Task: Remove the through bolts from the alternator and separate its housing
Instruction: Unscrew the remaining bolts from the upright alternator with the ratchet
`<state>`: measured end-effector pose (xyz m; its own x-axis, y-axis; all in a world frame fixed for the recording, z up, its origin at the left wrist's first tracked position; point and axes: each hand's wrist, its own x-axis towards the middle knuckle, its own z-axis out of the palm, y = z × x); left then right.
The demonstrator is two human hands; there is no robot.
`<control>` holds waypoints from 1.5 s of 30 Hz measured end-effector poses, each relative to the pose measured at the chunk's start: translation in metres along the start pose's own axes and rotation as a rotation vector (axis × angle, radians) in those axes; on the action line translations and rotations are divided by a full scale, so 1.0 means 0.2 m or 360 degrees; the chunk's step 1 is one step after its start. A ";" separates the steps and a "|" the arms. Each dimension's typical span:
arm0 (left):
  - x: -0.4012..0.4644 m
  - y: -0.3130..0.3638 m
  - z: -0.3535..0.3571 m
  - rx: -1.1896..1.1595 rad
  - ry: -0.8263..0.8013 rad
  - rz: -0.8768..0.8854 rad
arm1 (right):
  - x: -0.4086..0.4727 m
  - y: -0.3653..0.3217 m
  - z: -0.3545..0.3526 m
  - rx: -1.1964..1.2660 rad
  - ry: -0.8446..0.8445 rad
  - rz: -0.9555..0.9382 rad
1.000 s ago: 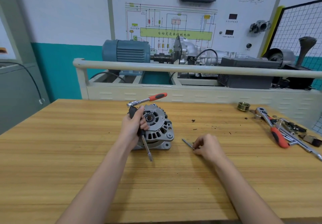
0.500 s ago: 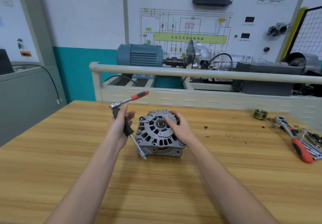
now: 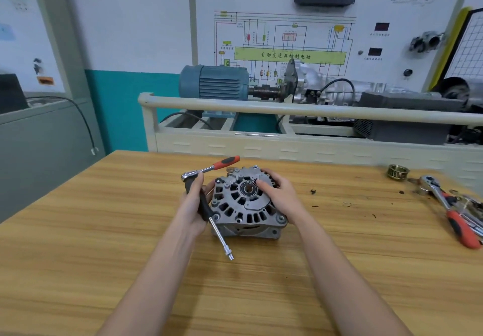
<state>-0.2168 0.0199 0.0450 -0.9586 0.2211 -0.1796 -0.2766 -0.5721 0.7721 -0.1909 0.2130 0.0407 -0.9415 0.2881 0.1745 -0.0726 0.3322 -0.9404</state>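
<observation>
The grey alternator [image 3: 245, 205] rests on the wooden table [image 3: 104, 231], its front face with the shaft and bearing tilted toward me. My right hand [image 3: 279, 194] grips its upper right side, thumb near the shaft. Pressed against the alternator's left side, my left hand [image 3: 193, 205] is closed around a ratchet wrench [image 3: 209, 171] with an orange handle and a long extension bar [image 3: 222, 239] that points down toward me. No loose through bolt is visible.
A brass-coloured pulley [image 3: 397, 171] and a pile of tools with a second orange-handled ratchet [image 3: 449, 205] lie at the table's right edge. Dark debris specks [image 3: 313, 192] dot the wood right of the alternator. A cream training bench rail [image 3: 287, 109] runs behind the table.
My right hand has left the small bolt on the table and moved onto the alternator's right side. The left hand keeps the ratchet. The view has shifted, so the bolt is out of sight.
</observation>
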 end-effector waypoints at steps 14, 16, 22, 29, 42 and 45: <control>-0.07 0.10 0.08 0.0085 -0.0070 0.0181 | -0.11 0.05 -0.14 -0.0045 0.0037 -0.0016; -0.06 0.21 0.12 -0.0043 -0.0127 0.0400 | -0.11 0.05 -0.13 -0.0027 0.0057 -0.0009; -0.04 0.32 0.30 -0.0069 -0.0017 0.0998 | -0.13 0.05 -0.12 0.0113 0.0062 0.0003; 0.02 0.27 0.41 0.0022 -0.0022 0.1186 | -0.14 0.04 -0.12 0.0136 0.0060 -0.0016; 0.05 0.22 0.41 0.0433 -0.0324 0.1157 | -0.12 0.06 -0.12 0.0158 0.0058 -0.0036; 0.04 0.22 0.42 0.0578 -0.0527 0.1094 | -0.12 0.06 -0.12 0.0214 0.0056 -0.0008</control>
<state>-0.2303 0.0633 0.1287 -0.8204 0.1690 0.5463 0.4544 -0.3871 0.8023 -0.1608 0.2315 0.0312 -0.9290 0.3192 0.1871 -0.1227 0.2111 -0.9697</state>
